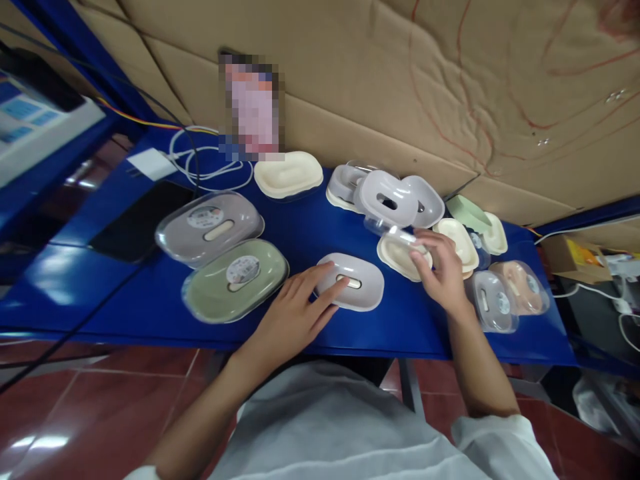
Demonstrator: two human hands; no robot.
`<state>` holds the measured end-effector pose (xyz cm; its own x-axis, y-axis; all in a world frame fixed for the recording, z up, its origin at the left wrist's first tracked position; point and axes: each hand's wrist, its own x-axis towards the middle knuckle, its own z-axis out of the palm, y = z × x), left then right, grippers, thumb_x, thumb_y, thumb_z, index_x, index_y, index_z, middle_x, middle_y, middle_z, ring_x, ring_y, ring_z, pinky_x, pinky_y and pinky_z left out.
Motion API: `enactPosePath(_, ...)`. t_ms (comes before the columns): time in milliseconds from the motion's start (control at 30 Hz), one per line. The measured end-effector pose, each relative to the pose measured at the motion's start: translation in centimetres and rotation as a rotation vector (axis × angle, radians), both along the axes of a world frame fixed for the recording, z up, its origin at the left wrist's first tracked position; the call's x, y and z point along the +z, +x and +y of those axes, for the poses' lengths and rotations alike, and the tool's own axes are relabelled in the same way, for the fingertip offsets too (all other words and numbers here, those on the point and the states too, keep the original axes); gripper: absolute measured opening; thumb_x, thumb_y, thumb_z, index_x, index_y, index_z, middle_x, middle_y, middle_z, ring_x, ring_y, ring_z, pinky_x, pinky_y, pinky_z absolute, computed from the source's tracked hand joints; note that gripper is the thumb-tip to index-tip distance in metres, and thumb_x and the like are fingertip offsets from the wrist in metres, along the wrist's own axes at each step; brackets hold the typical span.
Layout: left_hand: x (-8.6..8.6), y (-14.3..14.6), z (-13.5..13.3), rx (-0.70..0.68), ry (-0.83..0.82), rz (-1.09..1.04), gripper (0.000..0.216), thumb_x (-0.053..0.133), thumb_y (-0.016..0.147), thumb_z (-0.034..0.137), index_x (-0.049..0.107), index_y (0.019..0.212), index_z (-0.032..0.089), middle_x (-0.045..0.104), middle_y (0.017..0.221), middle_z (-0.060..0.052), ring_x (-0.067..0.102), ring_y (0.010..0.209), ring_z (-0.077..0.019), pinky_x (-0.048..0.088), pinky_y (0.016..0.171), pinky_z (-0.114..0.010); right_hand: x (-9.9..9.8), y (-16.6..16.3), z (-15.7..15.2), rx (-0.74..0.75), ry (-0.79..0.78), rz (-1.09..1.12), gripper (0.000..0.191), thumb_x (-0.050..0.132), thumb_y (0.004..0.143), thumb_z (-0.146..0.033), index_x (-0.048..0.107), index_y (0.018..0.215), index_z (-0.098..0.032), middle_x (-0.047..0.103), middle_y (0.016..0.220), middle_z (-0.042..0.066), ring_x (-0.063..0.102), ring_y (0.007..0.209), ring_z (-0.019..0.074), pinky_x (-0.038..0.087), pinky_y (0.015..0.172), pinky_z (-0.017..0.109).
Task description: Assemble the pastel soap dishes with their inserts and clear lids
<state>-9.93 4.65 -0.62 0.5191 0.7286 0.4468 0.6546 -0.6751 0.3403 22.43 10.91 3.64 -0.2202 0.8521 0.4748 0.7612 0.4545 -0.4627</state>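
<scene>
Left hand (300, 310) rests open, fingers flat on the lilac oval plastic soap-dish tray (354, 281), long axis crosswise; right hand (440, 270) pinches a clear plastic lid (400, 239) over the cream oval tray (397, 257).

No text is reading clearly. Round labels are showing on the grey box (210, 227) and green box (235, 280) toward the desk's (300, 220) left edge, print too small to tell. Small boxes (495, 301) near the right edge are carrying like labels, unreadable.
</scene>
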Motion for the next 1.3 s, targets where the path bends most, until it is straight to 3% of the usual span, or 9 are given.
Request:
enactPosePath(100,0.1,-0.1,-0.2,0.027,-0.02,-0.054,0.058,0.068,0.103,0.021,0.049,0.158,0.024,0.048,0.162,-0.021,0.057,0.146,-0.0354,0.056,0.115,-0.052,0.1,-0.8,-1.0,0.089,-0.126,0.267,0.023,0.044,0.114,-0.042,0.054,0.131,-0.031,0.075,0.108,0.007,0.078,0.1,0.0218,0.065,0.087,0.041)
enactPosePath(200,0.2,-0.2,-0.2,0.033,-0.034,-0.121,0.066,0.072,0.101,0.02,0.046,0.161,0.029,0.038,0.17,-0.02,0.051,0.152,-0.036,0.055,0.118,-0.052,-0.6,-2.2,-1.8,0.21,-0.473,0.541,0.033,0.044,0.114,-0.051,0.058,0.134,-0.029,0.075,0.097,0.003,0.076,0.072,0.0181,0.063,0.061,0.032)
enactPosePath(300,0.2,-0.3,-0.1,0.02,-0.066,-0.146,0.071,0.072,0.101,0.021,0.041,0.164,0.031,0.03,0.176,-0.019,0.045,0.157,-0.038,0.054,0.119,-0.055,-1.4,-3.8,-2.6,0.177,-0.626,0.53,0.041,0.049,0.112,-0.052,0.063,0.141,-0.026,0.077,0.106,0.006,0.072,0.067,0.0153,0.063,0.058,0.03)
enactPosePath(400,0.0,-0.3,0.0,-0.012,-0.075,-0.096,0.068,0.069,0.103,0.019,0.041,0.164,0.03,0.037,0.173,-0.018,0.045,0.157,-0.0371,0.052,0.121,-0.056,-1.7,-4.7,-3.3,0.142,-0.434,0.35,0.043,0.055,0.11,-0.048,0.063,0.148,-0.029,0.07,0.139,0.012,0.076,0.104,0.0221,0.068,0.09,0.039)
enactPosePath(467,-0.1,-0.2,0.0,-0.015,-0.064,-0.053,0.065,0.068,0.103,0.019,0.045,0.163,0.029,0.046,0.167,-0.018,0.05,0.153,-0.0355,0.053,0.12,-0.055,-1.6,-4.8,-3.5,0.173,-0.317,0.224,0.045,0.051,0.112,-0.046,0.059,0.154,-0.032,0.055,0.159,0.012,0.063,0.139,0.0288,0.057,0.115,0.049)
enactPosePath(567,-0.2,-0.2,0.0,0.028,-0.052,-0.039,0.061,0.069,0.103,0.022,0.048,0.16,0.029,0.052,0.161,-0.019,0.058,0.145,-0.0348,0.057,0.115,-0.054,-1.6,-4.4,-3.4,0.342,-0.263,0.023,0.059,0.052,0.11,-0.054,0.047,0.165,-0.033,0.034,0.176,0.012,0.038,0.162,0.0356,0.04,0.13,0.059)
enactPosePath(667,-0.2,-0.1,0.0,0.063,-0.067,-0.085,0.062,0.068,0.104,0.022,0.047,0.162,0.027,0.049,0.161,-0.02,0.058,0.144,-0.0349,0.058,0.114,-0.053,-1.8,-4.1,-3.1,0.456,-0.215,-0.158,0.081,0.068,0.098,-0.066,0.042,0.168,-0.033,0.025,0.18,0.011,0.023,0.167,0.0414,0.031,0.132,0.066)
enactPosePath(867,-0.3,0.1,0.0,0.134,-0.148,-0.203,0.068,0.065,0.105,0.023,0.038,0.167,0.034,0.042,0.168,-0.017,0.06,0.144,-0.0341,0.06,0.113,-0.051,-2.4,-4.4,-2.7,0.371,-0.125,-0.189,0.069,0.066,0.106,-0.036,0.038,0.169,-0.043,0.041,0.174,0.004,0.032,0.165,0.0356,0.041,0.13,0.063)
enactPosePath(1300,-0.8,0.5,0.2,0.197,-0.053,-0.178,0.074,0.065,0.106,0.023,0.029,0.171,0.023,0.048,0.166,-0.022,0.058,0.148,-0.0337,0.058,0.115,-0.048,-3.3,-6.7,-4.1,0.213,0.011,-0.381,0.08,0.069,0.103,-0.04,0.03,0.173,-0.038,0.048,0.17,0.009,0.046,0.155,0.0395,0.046,0.125,0.062)
